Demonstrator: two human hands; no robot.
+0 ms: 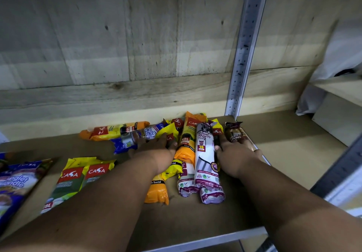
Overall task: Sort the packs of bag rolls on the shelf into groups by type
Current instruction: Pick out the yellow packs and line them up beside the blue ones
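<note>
A mixed pile of bag-roll packs lies mid-shelf (278,153). It holds orange Casa packs (185,146), a yellow Casa pack (168,132), a blue singlet-handle pack (129,140), white drawstring packs (205,153) and a brown drawstring pack (238,134). My left hand (156,148) rests palm down on the pile, fingers spread over the blue pack and thumb against the yellow one. My right hand (233,153) lies just right of the white drawstring pack, its fingers curled over the lower part of the brown pack.
Two yellow-green Casa packs (78,177) lie side by side at the left front. Blue singlet-handle packs (15,183) lie at the far left edge. A perforated metal upright (242,56) stands behind the pile, with a plywood back wall (117,46). The shelf's metal front rim (205,240) runs below my arms.
</note>
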